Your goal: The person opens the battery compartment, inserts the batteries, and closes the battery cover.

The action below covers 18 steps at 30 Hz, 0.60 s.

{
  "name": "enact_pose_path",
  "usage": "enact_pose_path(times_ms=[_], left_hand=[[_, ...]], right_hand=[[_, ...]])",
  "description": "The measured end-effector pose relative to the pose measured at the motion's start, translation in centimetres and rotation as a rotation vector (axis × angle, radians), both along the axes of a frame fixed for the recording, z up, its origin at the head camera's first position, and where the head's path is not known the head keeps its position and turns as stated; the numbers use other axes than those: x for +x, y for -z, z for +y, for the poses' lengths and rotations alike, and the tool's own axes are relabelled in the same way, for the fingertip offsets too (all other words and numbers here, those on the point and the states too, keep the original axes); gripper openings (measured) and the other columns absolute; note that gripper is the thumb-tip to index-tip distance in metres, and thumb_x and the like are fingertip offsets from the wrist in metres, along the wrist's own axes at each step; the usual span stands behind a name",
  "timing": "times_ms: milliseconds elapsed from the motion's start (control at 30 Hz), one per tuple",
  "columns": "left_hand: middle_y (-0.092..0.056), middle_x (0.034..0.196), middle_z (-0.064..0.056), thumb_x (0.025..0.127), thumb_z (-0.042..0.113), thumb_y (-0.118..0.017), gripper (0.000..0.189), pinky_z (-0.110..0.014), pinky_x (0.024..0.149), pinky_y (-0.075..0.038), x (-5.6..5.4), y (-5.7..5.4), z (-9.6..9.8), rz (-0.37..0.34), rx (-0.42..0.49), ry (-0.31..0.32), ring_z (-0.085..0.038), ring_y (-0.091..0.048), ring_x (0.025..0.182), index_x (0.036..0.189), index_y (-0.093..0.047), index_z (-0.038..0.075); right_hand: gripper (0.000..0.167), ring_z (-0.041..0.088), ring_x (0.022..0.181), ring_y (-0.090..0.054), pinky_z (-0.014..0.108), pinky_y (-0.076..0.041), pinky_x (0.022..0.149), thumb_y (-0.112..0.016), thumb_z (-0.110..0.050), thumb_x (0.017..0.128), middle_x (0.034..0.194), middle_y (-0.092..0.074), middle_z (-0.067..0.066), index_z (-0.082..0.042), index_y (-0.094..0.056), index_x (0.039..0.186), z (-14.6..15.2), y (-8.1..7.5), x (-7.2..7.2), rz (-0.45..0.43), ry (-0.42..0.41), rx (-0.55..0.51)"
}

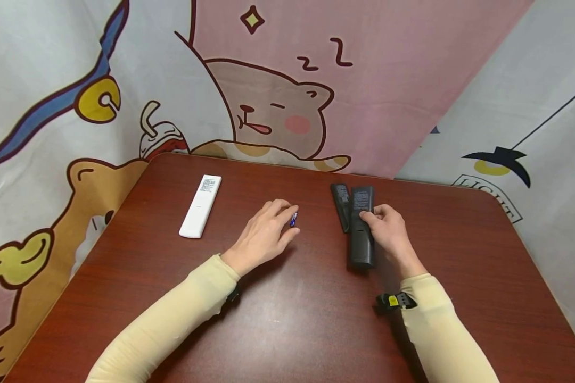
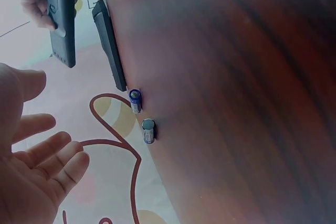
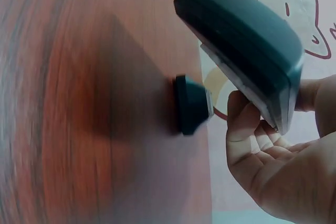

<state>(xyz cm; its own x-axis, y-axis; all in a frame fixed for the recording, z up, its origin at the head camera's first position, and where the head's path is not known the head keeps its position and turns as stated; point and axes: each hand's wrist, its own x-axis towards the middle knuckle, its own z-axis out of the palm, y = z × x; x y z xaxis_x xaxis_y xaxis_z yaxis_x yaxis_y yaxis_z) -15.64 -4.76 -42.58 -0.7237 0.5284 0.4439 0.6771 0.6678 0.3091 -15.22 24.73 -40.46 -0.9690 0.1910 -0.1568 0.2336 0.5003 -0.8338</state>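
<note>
A black remote control (image 1: 361,239) is gripped in my right hand (image 1: 389,231), thumb on its labelled back; the right wrist view shows this remote (image 3: 241,35) lifted off the table. Beside it on the tabletop lies a smaller black remote (image 1: 341,206), also visible in the left wrist view. My left hand (image 1: 263,231) hovers over the middle of the table, its fingers loosely spread and holding nothing. Near those fingertips is a blue battery (image 1: 294,219). In the left wrist view, one battery (image 2: 135,101) and another battery (image 2: 148,131) rest on the table.
A white remote (image 1: 201,207) lies labelled side up at the left of the brown wooden table (image 1: 278,330). Behind the table's far edge hangs a cartoon-printed curtain (image 1: 388,80), which also runs along both sides.
</note>
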Motion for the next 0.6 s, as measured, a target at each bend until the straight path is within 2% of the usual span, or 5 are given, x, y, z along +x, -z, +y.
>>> enact_pose_path(times_ms=[233, 433, 600], left_hand=[[-0.062, 0.129, -0.012, 0.097, 0.028, -0.073, 0.049, -0.042, 0.114, -0.041, 0.0, 0.0, 0.0, 0.006, -0.014, 0.005, -0.027, -0.061, 0.119, 0.138, -0.063, 0.002], [-0.062, 0.13, -0.013, 0.097, 0.028, -0.073, 0.049, -0.042, 0.114, -0.041, 0.0, 0.1, 0.0, 0.009, -0.011, 0.007, -0.028, -0.061, 0.12, 0.138, -0.063, 0.002], [-0.063, 0.13, -0.013, 0.097, 0.027, -0.073, 0.048, -0.041, 0.109, -0.045, -0.1, 0.2, 0.1, 0.025, -0.008, 0.012, -0.028, -0.061, 0.119, 0.137, -0.063, 0.001]], right_hand=[[0.028, 0.006, 0.062, -0.06, 0.025, -0.05, 0.056, -0.06, -0.023, 0.102, 0.081, -0.064, 0.002, 0.002, -0.053, 0.11, -1.4, 0.1, -0.1, 0.025, 0.012, -0.066], [0.026, 0.006, 0.062, -0.059, 0.025, -0.05, 0.058, -0.061, -0.021, 0.102, 0.077, -0.062, 0.0, 0.003, -0.053, 0.109, -2.5, 0.3, -0.2, 0.033, 0.018, -0.104], [0.026, 0.007, 0.062, -0.058, 0.024, -0.049, 0.059, -0.062, -0.022, 0.102, 0.078, -0.063, -0.001, 0.002, -0.054, 0.11, -3.3, 0.3, -0.3, 0.037, 0.024, -0.123]])
